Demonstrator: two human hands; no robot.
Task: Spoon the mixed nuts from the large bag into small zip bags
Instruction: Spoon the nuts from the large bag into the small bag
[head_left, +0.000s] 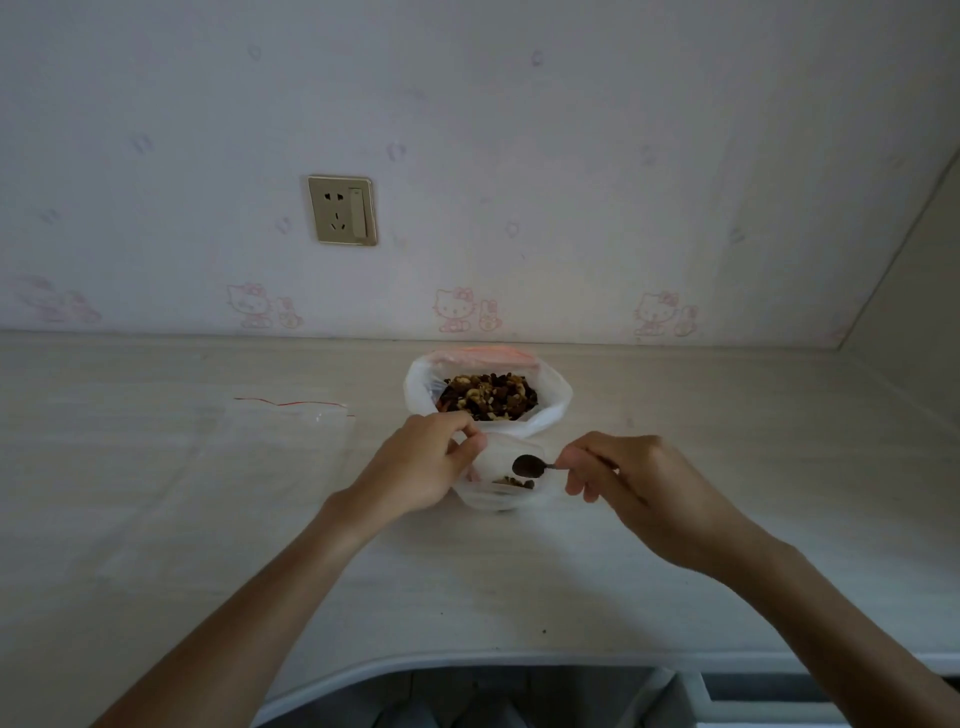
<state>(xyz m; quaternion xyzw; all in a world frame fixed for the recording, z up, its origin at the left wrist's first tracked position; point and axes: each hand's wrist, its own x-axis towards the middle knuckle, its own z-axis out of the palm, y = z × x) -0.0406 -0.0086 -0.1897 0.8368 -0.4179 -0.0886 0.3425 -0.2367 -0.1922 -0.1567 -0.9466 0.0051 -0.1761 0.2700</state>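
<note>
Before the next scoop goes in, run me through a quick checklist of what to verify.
1. Small zip bag held open by the left hand: ok.
2. Spoon gripped by the right hand, bowl over the bag mouth: ok.
3. Nuts already in the small bag: ok, a few at the bottom.
4. Large bag open, nuts reachable: ok.
5. Spare zip bag lying ready on the left: ok.
6. Spoon loaded or empty: cannot tell.

Bags and hands on the counter

The large bag (488, 395) stands on the counter (156, 519) near the wall. Just before it sits a small zip bag (498, 488), left hand (421, 467) at its left, right hand (623, 478) right; another zip bag (291, 441) lies left
</note>
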